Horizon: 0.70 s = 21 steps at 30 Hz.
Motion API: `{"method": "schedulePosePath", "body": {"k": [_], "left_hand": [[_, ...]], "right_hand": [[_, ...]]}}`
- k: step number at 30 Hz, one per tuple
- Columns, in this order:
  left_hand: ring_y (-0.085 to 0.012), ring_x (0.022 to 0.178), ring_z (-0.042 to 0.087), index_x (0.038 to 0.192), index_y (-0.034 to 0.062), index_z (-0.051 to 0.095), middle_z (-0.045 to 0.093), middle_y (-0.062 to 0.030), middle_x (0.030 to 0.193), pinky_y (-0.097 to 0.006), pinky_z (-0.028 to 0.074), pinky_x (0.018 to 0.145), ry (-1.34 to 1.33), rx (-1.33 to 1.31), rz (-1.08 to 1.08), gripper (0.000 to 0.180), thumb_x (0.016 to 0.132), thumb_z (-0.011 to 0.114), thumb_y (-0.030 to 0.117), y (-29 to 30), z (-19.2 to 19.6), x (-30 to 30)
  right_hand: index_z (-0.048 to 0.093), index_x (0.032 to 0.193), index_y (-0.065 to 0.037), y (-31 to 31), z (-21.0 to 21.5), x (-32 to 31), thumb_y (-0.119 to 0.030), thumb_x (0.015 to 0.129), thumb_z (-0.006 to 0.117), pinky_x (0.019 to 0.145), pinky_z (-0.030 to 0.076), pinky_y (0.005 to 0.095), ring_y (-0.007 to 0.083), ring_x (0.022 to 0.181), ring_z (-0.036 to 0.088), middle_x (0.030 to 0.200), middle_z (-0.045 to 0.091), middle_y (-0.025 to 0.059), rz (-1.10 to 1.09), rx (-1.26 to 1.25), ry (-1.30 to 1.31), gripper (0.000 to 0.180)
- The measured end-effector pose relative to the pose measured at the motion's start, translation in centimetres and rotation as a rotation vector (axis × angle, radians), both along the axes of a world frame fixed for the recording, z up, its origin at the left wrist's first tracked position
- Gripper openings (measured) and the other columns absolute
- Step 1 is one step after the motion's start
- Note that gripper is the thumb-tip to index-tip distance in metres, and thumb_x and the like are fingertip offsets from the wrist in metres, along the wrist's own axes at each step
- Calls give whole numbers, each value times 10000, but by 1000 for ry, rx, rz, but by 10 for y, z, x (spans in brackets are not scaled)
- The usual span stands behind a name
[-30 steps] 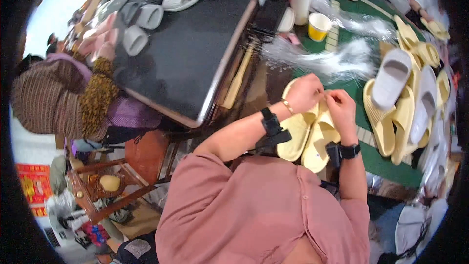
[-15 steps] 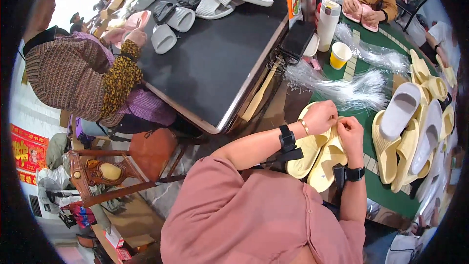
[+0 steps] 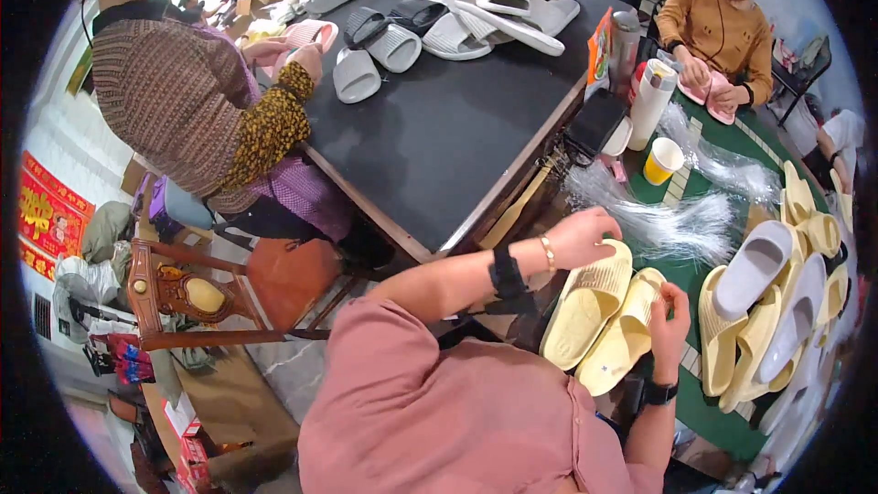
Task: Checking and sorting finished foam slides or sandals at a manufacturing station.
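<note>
Two pale yellow slippers lie side by side before me, the left slipper [image 3: 587,302] and the right slipper [image 3: 622,340], both with ribbed straps. My left hand [image 3: 585,236] is above the toe of the left slipper, its thumb and fingers apart with nothing visible between them. Beside the right slipper's strap is my right hand [image 3: 670,316], fingers loosely bent and apart, nothing visible in it. A bundle of clear plastic strands [image 3: 690,227] lies just beyond the slippers on the green table [image 3: 722,430].
Yellow and lilac slippers [image 3: 754,279] are piled at the right. A yellow paper cup [image 3: 663,162], a white bottle [image 3: 652,105] and a black phone [image 3: 596,121] stand or lie beyond the strands. Two people handle pink slippers, one at the dark table [image 3: 439,155], the other across from me.
My hands were together at the right slipper's toe and have moved apart, left hand leftward, right hand toward me. The view has shifted.
</note>
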<state>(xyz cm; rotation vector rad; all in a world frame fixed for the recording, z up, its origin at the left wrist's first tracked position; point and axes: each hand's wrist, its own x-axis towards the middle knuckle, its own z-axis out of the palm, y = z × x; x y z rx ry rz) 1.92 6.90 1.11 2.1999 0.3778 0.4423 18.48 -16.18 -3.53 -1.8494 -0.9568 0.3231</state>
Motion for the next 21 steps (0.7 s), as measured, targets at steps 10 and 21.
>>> {"method": "schedulePosePath", "body": {"k": [10,21], "left_hand": [[-117,792,630,1014,7,679,692,-40,880,-273,519,730,36,-204,-5,212,884,661,173,102,31,-13],[-109,803,635,1016,42,680,689,-39,865,-274,518,750,167,-217,-154,184,892,656,176,81,8,-12]], "right_hand": [[478,1317,-16,-19,8,-17,-33,677,689,1098,325,437,363,1281,418,1360,477,186,199,-137,-360,674],[471,1345,13,-45,36,3,-17,791,604,1091,340,391,316,1263,472,1351,502,176,16,61,-86,571]]}}
